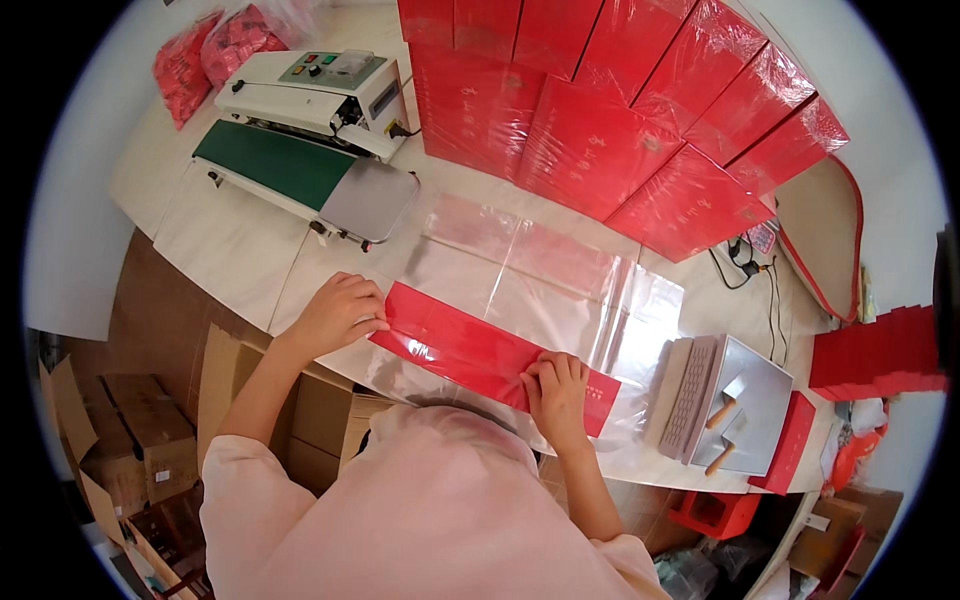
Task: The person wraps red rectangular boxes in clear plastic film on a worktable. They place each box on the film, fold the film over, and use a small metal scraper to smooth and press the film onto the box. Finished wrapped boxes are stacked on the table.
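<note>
A long, glossy red packet (460, 345) lies slantwise at the near edge of the table, in front of my body; whether it is a box or folded card I cannot tell. At its left end, my left hand (345, 315) closes its fingers on the corner. Further right, my right hand (557, 395) is closed over the packet near its right end, fingertips curled inward. Clear plastic sheets or bags (530, 265) spread out flat just beyond the packet. Part of the clear plastic also shows by the packet's right end.
A band sealing machine (310, 110) with a green belt (270, 170) stands at the far left. Film-wrapped red boxes (600, 130) are stacked at the back. Two wooden-handled scrapers (725, 410) rest on a pale panel at right. Open cartons (140, 440) stand on the floor at left.
</note>
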### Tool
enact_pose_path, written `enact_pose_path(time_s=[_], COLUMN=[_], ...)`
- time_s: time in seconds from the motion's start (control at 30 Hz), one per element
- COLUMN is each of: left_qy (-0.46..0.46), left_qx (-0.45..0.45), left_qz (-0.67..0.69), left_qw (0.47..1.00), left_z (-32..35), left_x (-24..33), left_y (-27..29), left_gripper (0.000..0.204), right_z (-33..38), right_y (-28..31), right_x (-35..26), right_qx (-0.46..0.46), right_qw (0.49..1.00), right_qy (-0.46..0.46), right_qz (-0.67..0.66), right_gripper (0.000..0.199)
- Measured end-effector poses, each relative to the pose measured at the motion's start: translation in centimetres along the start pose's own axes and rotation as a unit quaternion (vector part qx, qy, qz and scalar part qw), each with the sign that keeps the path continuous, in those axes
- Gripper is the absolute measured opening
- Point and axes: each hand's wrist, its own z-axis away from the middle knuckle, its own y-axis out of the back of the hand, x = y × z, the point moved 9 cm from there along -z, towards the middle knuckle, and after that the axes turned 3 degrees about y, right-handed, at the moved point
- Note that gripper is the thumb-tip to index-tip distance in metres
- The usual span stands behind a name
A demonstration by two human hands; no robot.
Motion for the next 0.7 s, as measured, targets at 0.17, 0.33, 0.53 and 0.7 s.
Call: enact_pose_path(time_s=[0.17, 0.33, 0.53, 0.7], left_qy=[-0.039, -0.045, -0.065, -0.057], left_qx=[0.006, 0.039, 0.105, 0.102], left_qz=[-0.005, -0.004, -0.046, -0.026], left_qw=[0.999, 0.998, 0.991, 0.993], left_z=[-0.4, -0.2, 0.8, 0.6], left_x=[0.7, 1.3, 1.2, 1.5], left_y=[-0.3, -1.3, -1.7, -1.3], left_gripper=[0.017, 0.016, 0.021, 0.021], right_z=[-0.1, 0.3, 1.4, 3.8], right_y=[0.0, -0.4, 2.3, 4.9], right_x=[-0.4, -0.1, -0.7, 1.3], right_qx=[0.004, -0.007, -0.009, -0.02], right_qw=[1.0, 0.999, 0.998, 0.995], right_qy=[-0.016, -0.032, -0.043, -0.061], right_qz=[0.008, 0.033, 0.041, 0.071], right_gripper=[0.016, 0.017, 0.02, 0.016])
